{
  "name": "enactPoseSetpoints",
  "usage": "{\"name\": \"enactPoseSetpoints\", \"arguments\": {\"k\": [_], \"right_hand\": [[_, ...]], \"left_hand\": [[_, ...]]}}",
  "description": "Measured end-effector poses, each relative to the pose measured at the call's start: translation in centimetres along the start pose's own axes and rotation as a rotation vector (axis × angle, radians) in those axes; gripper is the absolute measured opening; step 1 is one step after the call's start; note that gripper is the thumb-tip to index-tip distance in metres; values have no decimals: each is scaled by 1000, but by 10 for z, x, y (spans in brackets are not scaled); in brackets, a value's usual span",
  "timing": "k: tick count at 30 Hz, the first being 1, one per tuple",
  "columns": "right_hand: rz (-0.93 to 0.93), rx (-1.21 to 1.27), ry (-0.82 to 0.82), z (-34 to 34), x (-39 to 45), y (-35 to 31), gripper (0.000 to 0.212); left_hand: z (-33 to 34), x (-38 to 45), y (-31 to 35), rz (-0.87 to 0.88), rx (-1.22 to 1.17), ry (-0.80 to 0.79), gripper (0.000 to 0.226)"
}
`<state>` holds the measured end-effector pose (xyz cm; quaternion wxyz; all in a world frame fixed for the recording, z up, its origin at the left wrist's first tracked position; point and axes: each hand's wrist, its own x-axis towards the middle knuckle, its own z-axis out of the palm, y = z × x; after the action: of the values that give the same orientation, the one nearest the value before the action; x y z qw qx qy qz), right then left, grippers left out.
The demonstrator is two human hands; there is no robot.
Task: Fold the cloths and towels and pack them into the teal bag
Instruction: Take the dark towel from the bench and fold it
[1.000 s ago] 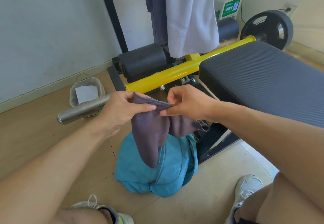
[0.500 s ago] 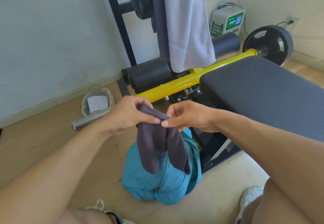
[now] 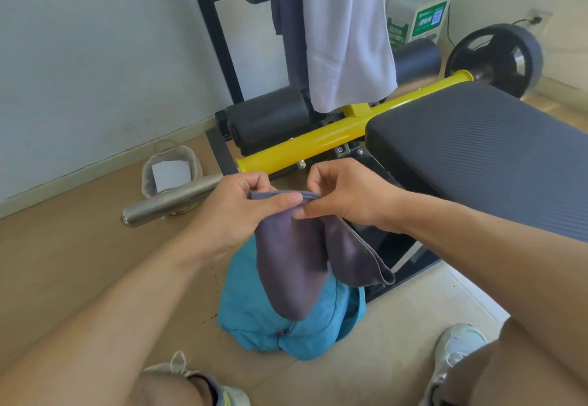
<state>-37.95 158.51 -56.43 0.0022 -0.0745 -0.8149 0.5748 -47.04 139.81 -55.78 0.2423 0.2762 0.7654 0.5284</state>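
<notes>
A dark purple-grey cloth (image 3: 296, 256) hangs doubled over in front of me, its two ends drooping down. My left hand (image 3: 245, 208) pinches its top edge on the left, and my right hand (image 3: 343, 195) pinches the same edge right beside it, thumbs almost touching. Directly below the cloth, the teal bag (image 3: 254, 310) lies on the floor between my feet, partly hidden by the cloth. A white towel (image 3: 346, 33) and a dark purple towel (image 3: 292, 30) hang from the rack behind.
A black padded bench (image 3: 483, 148) with a yellow bar (image 3: 318, 144) stands at right. A steel bar end (image 3: 171, 202) juts out at left, over a small grey basket (image 3: 171, 170). A weight plate (image 3: 496, 55) and a white-green box (image 3: 416, 17) sit by the far wall.
My hands have come closer together on the cloth's top edge, so it now hangs doubled with both ends down. The view has tilted up slightly.
</notes>
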Motion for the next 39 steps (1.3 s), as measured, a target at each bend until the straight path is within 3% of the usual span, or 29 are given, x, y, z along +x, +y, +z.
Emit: {"name": "enactPoseSetpoints", "arguments": {"k": [6, 12, 20, 24, 29, 34, 39], "right_hand": [[20, -61, 93, 0, 7, 5, 22], [18, -117, 117, 2, 9, 9, 16], [-3, -287, 33, 7, 12, 7, 25], [-25, -246, -28, 13, 13, 10, 33], [67, -317, -133, 12, 15, 21, 22], [293, -451, -212, 0, 17, 36, 36], [337, -538, -242, -4, 18, 38, 33]], "left_hand": [[-4, 9, -3, 88, 41, 84, 50], [-10, 11, -13, 45, -4, 146, 25], [-16, 10, -10, -3, 33, 172, 13], [-15, 12, -12, 3, 22, 232, 10], [-23, 17, -19, -21, 29, 379, 9], [-35, 22, -27, -40, -16, 492, 11], [-46, 26, -28, -23, -58, 631, 10]]}}
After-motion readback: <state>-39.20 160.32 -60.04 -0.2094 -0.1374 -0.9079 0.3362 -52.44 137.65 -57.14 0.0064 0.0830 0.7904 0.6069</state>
